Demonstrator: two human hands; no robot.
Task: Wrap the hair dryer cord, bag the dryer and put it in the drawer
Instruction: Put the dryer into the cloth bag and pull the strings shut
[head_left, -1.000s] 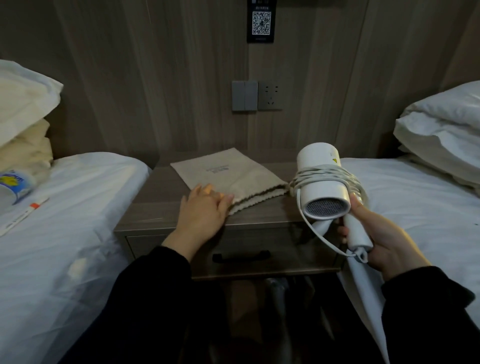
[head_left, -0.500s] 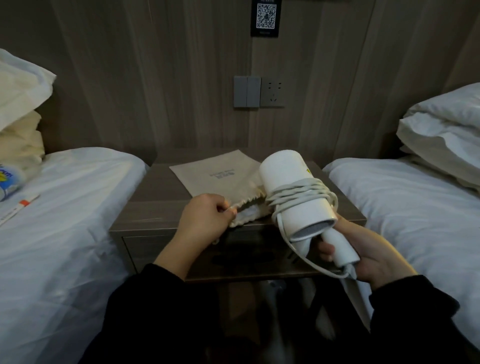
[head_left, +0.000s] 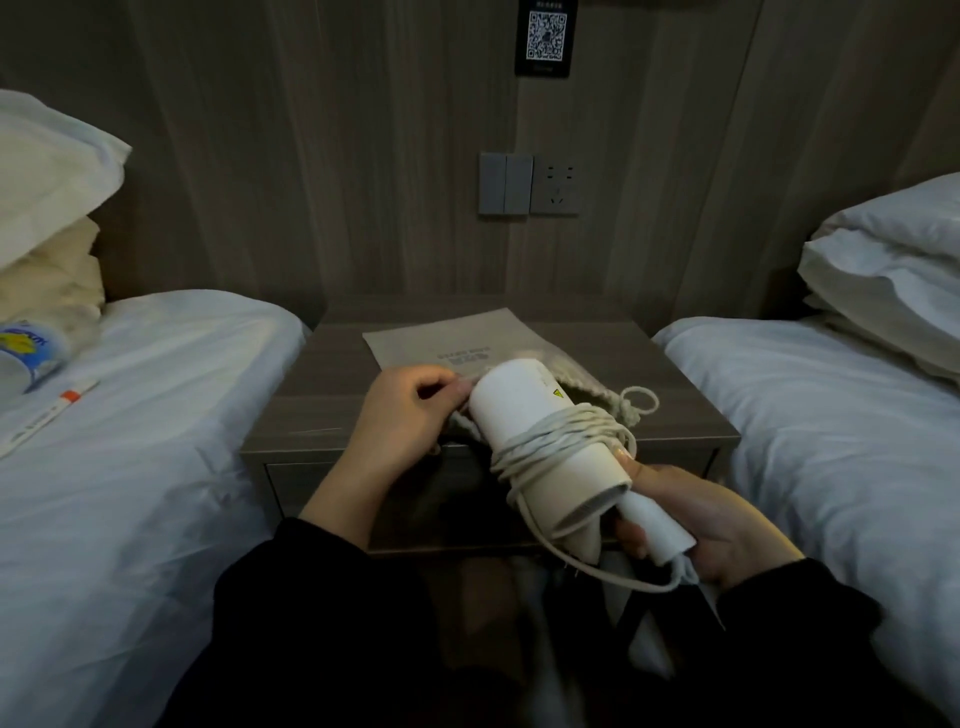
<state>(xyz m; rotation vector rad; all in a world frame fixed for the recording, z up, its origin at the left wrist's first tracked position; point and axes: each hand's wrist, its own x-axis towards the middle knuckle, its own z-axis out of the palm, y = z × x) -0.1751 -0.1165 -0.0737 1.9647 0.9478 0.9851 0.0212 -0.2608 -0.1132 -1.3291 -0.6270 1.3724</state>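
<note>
While the grey wooden nightstand stood between two white beds, the left hand sat near its front edge, fingers curled and pinching the gathered mouth of the flat beige cloth drawstring bag, whose closed end lay toward eleven o'clock. Just right of those fingers, the white cylindrical plastic hair dryer met the bag's mouth. Its long axis ran from eleven o'clock down to five, in line with the bag. The white cord was coiled round the barrel, with one loop hanging below. At five o'clock the right hand clamped the handle, fingers wrapped round it. A push toward eleven looked due next. The drawer beneath appeared closed.
</note>
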